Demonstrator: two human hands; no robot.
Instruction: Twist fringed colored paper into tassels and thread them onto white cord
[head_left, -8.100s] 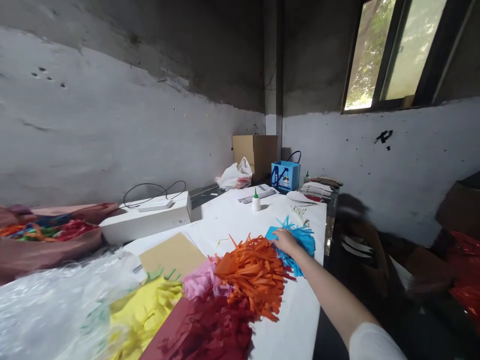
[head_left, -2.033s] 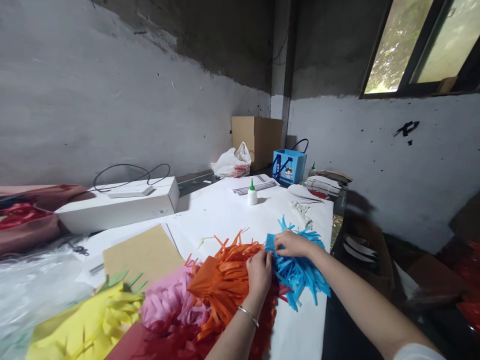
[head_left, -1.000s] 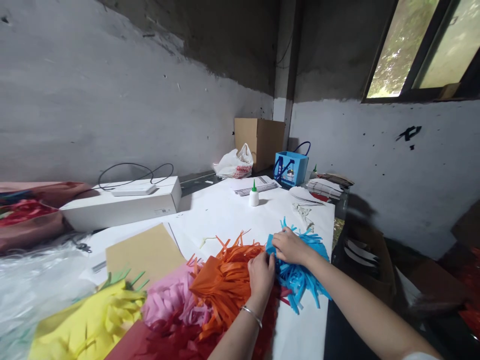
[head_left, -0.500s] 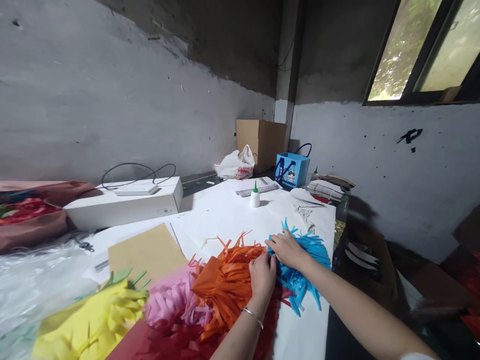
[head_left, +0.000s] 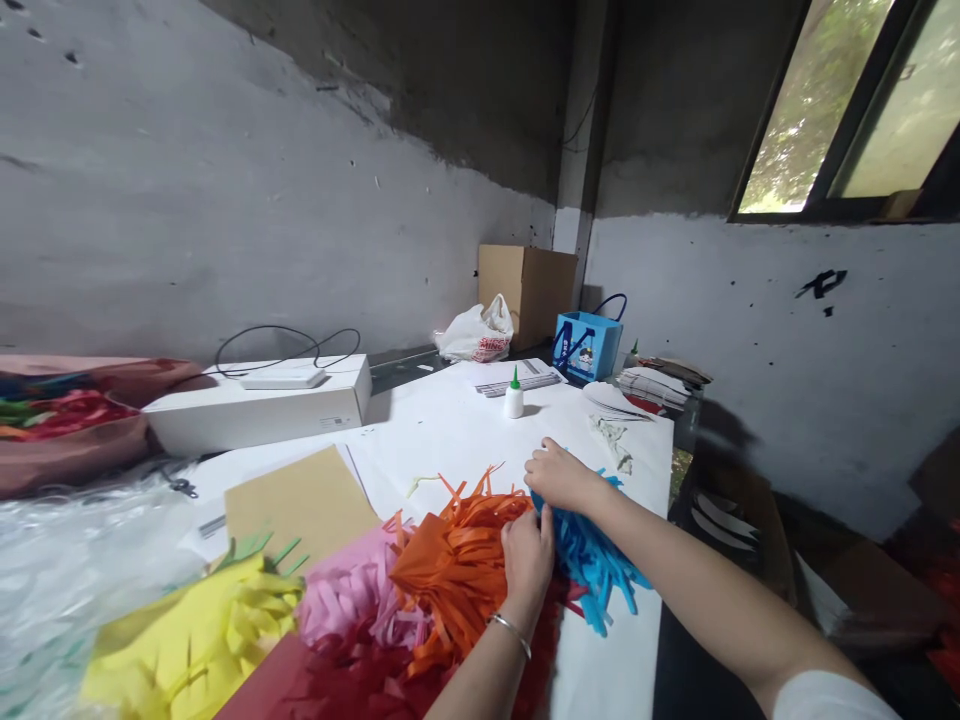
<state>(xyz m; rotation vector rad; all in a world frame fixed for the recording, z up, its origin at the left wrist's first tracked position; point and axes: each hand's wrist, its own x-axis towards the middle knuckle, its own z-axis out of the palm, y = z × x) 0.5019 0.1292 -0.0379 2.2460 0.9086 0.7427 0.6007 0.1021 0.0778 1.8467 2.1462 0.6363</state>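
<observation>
A blue fringed paper piece [head_left: 592, 560] lies near the right edge of the white table [head_left: 457, 430]. My right hand [head_left: 559, 477] is curled over its far end, fingers closed on the paper. My left hand [head_left: 527, 556], with a bracelet on the wrist, pinches the blue paper's left edge where it meets an orange fringed pile [head_left: 457, 560]. Pink [head_left: 349, 605], dark red [head_left: 360, 680] and yellow [head_left: 195, 640] fringed paper lie to the left and front.
A glue bottle [head_left: 514, 395] stands mid-table. A tan sheet [head_left: 300, 500], a long white box [head_left: 262, 410], a cardboard box [head_left: 529, 290], a white bag [head_left: 476, 335] and a blue bag [head_left: 589, 340] lie further off. Clear plastic [head_left: 67, 560] covers the left.
My right hand has drawn the blue paper's far end toward the left, bunching it. My left hand stays at the blue paper's left edge. The camera has tilted slightly.
</observation>
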